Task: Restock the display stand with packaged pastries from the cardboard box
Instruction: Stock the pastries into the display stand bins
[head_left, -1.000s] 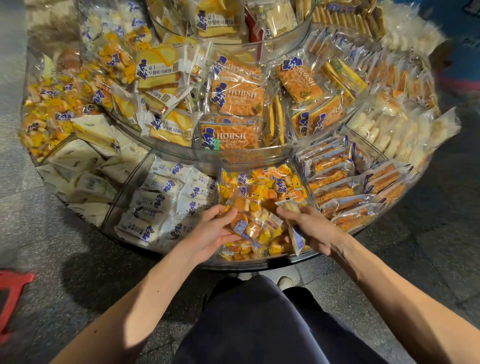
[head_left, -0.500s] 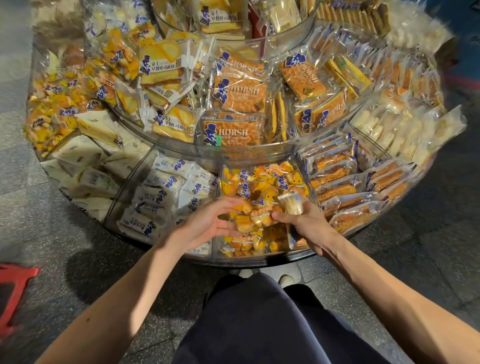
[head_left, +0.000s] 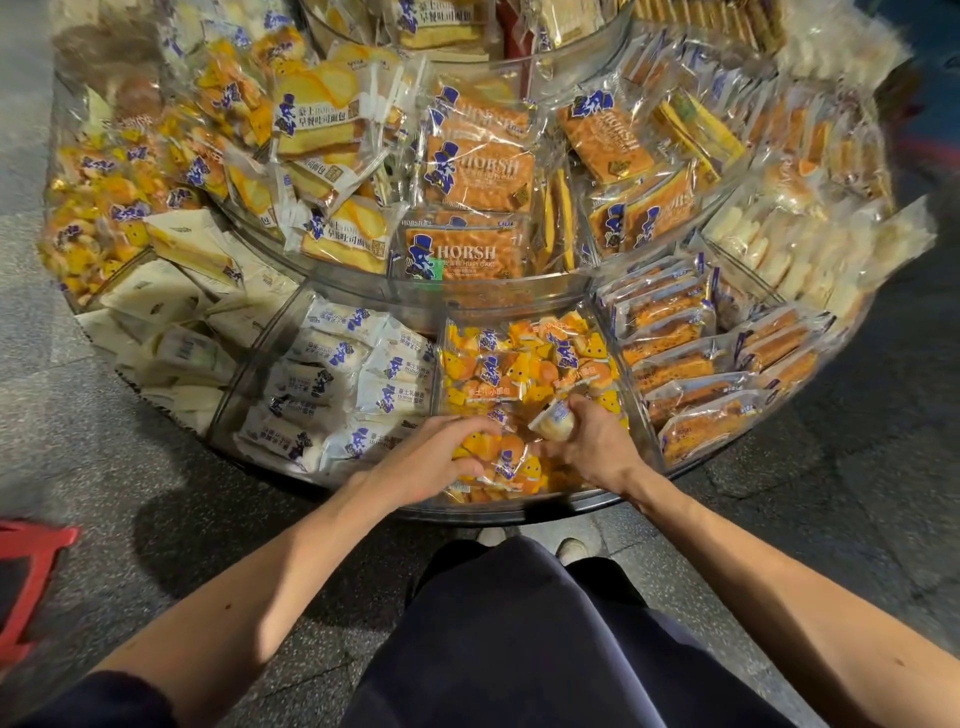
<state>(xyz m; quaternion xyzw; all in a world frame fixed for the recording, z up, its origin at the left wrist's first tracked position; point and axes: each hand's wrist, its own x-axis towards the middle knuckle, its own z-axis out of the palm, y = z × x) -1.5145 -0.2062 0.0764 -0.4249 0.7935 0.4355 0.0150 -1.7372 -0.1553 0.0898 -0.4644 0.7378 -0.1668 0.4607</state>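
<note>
A round, tiered clear-plastic display stand (head_left: 519, 291) holds many packaged pastries in wedge compartments. Both hands are in the near middle compartment, which is filled with orange-yellow small-bun packs (head_left: 524, 364). My left hand (head_left: 431, 460) curls its fingers round one orange bun pack (head_left: 506, 460) at the front of that compartment. My right hand (head_left: 592, 444) grips a small pale wrapped pastry (head_left: 553, 418) and also touches the right end of the orange pack. No cardboard box is in view.
White-wrapped packs (head_left: 343, 384) fill the compartment to the left, brown cake slices (head_left: 691, 364) the one to the right. HORSH cake packs (head_left: 467, 249) sit on the upper tier. A red stool (head_left: 26, 571) stands at the left edge on the stone floor.
Both hands have pushed the orange bun pack lower into the front of the compartment. The right hand has turned the pale pastry upward and drawn closer to the left hand.
</note>
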